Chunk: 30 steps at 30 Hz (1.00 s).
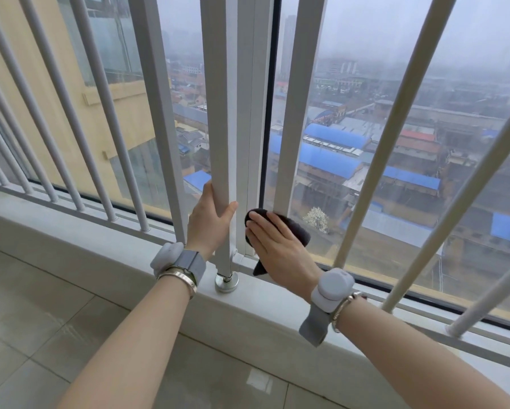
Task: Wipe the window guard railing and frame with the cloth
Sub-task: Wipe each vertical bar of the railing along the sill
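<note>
1. Cloth (295, 228), dark grey and bunched, lies under my right hand (277, 249); my flat, straight fingers press it against the white window frame (255, 178), one corner hanging at 7 o'clock of my palm.
2. No writing is readable on anything.
3. At 9 o'clock, my left hand (211, 225) grips the square white post (220, 113), thumb wrapped around it.
</note>
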Each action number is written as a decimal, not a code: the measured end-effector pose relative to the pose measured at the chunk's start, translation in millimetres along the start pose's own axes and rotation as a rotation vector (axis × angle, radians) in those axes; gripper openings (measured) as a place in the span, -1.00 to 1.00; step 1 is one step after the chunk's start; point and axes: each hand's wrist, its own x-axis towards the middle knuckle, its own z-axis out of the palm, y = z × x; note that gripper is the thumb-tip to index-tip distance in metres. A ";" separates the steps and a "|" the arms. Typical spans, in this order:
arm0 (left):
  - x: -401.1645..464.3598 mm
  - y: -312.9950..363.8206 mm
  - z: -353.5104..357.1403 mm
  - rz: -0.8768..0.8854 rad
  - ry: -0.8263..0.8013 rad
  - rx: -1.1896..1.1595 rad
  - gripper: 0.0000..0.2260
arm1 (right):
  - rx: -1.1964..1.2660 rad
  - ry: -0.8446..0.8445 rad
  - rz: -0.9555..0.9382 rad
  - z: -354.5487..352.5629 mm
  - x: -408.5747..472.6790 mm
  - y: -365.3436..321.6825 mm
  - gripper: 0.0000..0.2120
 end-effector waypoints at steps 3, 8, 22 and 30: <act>-1.2 -3.1 1.4 0.012 0.015 0.002 -0.62 | -0.114 -0.184 -0.010 27.2 -21.1 -26.2 -0.56; -7.4 0.2 5.6 0.011 0.069 0.003 -0.61 | -0.103 -0.223 -0.030 55.6 -71.6 -46.0 -0.50; -55.8 18.2 37.6 0.160 -0.151 -0.229 -0.59 | 0.128 -0.183 0.629 18.1 -69.8 -33.9 -0.48; -48.7 38.9 61.3 0.131 -0.220 -0.132 -0.68 | -0.026 -0.376 0.524 39.1 -92.4 -41.8 -0.51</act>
